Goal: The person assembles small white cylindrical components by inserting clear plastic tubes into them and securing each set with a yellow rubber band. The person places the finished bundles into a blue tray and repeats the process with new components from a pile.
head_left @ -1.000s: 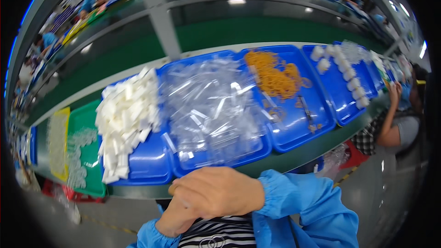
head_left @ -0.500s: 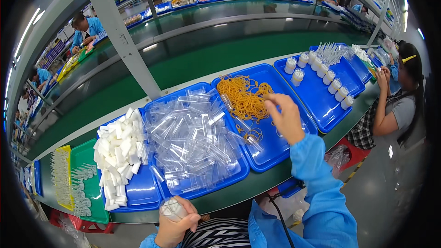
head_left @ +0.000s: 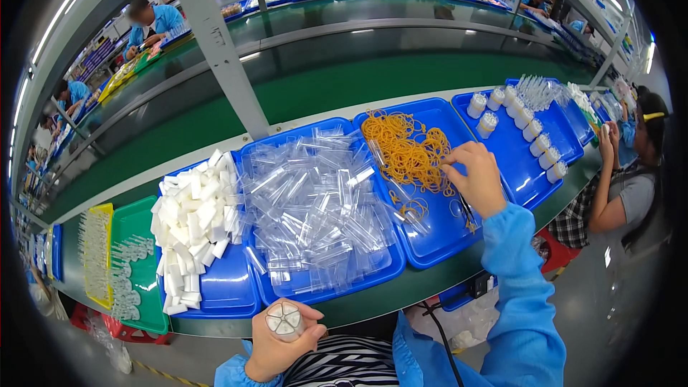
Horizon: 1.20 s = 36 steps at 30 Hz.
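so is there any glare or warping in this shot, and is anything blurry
Head view: fisheye bends the conveyor belt and bench edges, dark corners around the rim; ceiling lights glare on the blue tray and clear plastic tubes; both hands sharp, far workers soft.

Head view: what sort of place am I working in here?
Most likely a factory assembly line. Blue trays of sorted parts sit along a long green conveyor belt, other workers in blue jackets sit at similar benches, and the right hand picks from a heap of orange rubber bands.
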Tool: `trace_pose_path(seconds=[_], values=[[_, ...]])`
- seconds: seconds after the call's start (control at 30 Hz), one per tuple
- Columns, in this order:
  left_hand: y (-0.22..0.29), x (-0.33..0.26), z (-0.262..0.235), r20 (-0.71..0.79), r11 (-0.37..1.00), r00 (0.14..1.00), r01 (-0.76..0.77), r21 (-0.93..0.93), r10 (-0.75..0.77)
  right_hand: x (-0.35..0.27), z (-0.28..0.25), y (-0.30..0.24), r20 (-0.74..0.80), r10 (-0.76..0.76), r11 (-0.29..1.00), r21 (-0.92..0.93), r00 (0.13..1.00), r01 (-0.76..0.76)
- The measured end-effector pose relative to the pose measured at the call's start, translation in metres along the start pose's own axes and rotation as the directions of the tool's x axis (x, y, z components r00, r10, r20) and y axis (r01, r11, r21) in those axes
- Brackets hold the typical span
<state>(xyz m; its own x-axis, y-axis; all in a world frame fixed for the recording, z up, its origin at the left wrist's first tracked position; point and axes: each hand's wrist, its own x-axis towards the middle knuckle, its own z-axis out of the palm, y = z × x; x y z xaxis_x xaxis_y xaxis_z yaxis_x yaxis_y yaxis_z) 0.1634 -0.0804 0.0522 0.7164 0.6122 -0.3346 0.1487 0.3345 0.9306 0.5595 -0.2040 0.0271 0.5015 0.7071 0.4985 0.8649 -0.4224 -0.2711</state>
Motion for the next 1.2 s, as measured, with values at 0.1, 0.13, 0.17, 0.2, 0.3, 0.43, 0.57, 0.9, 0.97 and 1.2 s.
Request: trace_pose_path(seconds=[0.1,0.13,0.17,0.2,0.3,0.43,0.57,0.9,0.97,1.2], values=[[-0.002,0.003,0.0,0.01,0.998,0.998,-0.055,-0.015,0.055,-0.003,-0.019,-0.014,-0.073,0.051,0.998,0.034,0.996,-0.049],[0.0,0.004,0.001,0.007,0.997,0.998,-0.068,-0.046,0.069,-0.003,-0.025,-0.027,-0.082,0.039,0.996,0.084,0.996,-0.032],[0.001,0.004,0.002,0.003,0.993,0.996,-0.09,-0.076,0.091,-0.004,-0.03,-0.04,-0.092,0.028,0.991,0.133,0.995,-0.015],[0.002,0.004,0.002,-0.005,0.988,0.994,-0.113,-0.108,0.113,-0.006,-0.034,-0.054,-0.099,0.014,0.983,0.182,0.995,0.004],[0.004,0.021,0.009,-0.043,0.877,0.879,-0.477,-0.064,0.475,-0.013,-0.039,-0.122,-0.104,-0.018,0.896,0.44,0.994,0.062],[0.017,0.042,0.026,0.0,0.761,0.768,-0.635,0.131,0.641,-0.027,-0.034,-0.188,-0.029,-0.21,0.819,0.541,0.977,0.192],[0.012,0.037,0.021,-0.151,0.899,0.917,-0.394,-0.193,0.369,-0.037,-0.034,-0.205,0.205,-0.239,0.619,0.785,0.949,-0.014],[0.02,0.019,-0.004,0.29,0.999,0.957,-0.017,-0.029,0.025,-0.023,-0.023,-0.216,0.075,-0.644,0.536,0.754,0.761,0.38],[0.006,0.024,-0.004,0.335,0.932,0.897,-0.344,0.119,0.288,-0.021,-0.024,-0.221,0.146,-0.763,0.507,0.74,0.63,0.442],[0.02,0.006,-0.038,0.092,0.948,0.948,-0.31,0.073,0.303,-0.026,-0.029,-0.185,0.367,-0.652,0.749,0.447,0.664,0.489]])
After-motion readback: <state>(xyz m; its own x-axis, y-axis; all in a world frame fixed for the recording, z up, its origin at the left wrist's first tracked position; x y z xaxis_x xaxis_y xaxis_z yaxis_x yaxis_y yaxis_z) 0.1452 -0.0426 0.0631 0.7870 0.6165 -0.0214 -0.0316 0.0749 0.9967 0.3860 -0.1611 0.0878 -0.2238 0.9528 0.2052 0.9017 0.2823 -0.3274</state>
